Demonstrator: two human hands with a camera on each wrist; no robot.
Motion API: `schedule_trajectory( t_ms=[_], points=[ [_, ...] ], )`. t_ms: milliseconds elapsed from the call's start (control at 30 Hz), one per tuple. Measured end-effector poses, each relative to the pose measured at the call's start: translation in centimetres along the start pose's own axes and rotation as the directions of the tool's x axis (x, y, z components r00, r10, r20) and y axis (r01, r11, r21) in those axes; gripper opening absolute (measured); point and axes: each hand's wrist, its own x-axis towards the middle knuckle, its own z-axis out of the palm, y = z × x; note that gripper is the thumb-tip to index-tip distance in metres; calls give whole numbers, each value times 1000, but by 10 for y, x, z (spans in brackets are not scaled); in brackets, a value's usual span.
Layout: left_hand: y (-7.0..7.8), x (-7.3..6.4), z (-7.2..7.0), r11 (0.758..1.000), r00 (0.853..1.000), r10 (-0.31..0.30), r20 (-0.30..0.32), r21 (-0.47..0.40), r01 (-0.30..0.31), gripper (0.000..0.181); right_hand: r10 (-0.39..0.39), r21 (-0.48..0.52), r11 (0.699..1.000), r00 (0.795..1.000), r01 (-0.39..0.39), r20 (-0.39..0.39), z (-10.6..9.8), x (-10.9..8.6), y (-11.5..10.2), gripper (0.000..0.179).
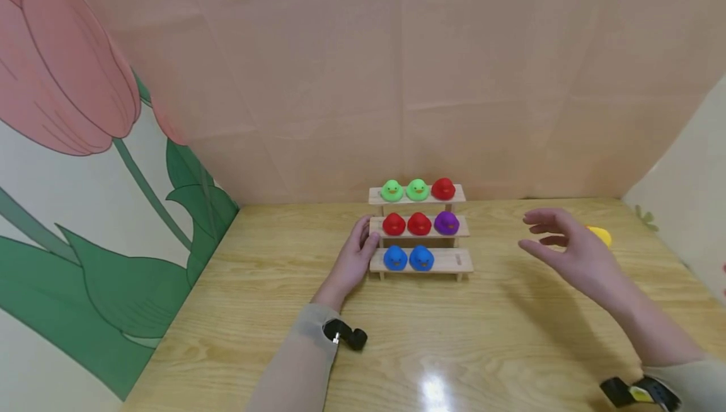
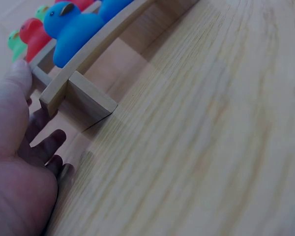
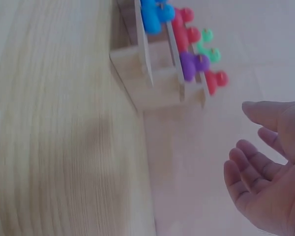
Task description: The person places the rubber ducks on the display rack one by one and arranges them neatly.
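Observation:
A stepped wooden stand with three shelves is on the table, bearing small rubber ducks. Along the top shelf are two green ducks and a red duck. Two red ducks and a purple duck occupy the middle shelf. On the left part of the bottom shelf sit two blue ducks. My left hand grips the stand's left end, thumb at the middle shelf. Held in the air right of the stand, my right hand has loosely bent fingers and nothing in its grasp.
A yellow object, partly hidden, lies on the table behind my right hand. A pinkish-brown sheet hangs behind the table. The left wall carries a large tulip picture.

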Motion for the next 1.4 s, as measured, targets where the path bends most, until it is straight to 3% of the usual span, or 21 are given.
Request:
schedule_trajectory(
  t_ms=[233,567,767,1400],
  points=[
    [0,0,1,1000,1000,-6,-3,14,6,69,84,-22,996,994,-86,-74,-22,-3,28,58],
    [0,0,0,1000,1000,-4,-5,22,5,69,198,-18,980,975,-201,-104,-43,-5,60,70],
    [1,0,0,1000,1000,-9,-6,28,10,68,249,-78,963,961,-259,-124,-50,-2,79,80],
    [-1,1,1,1000,1000,2,-9,3,-2,65,318,-105,939,944,-327,-90,-64,1,124,101]
  ],
)
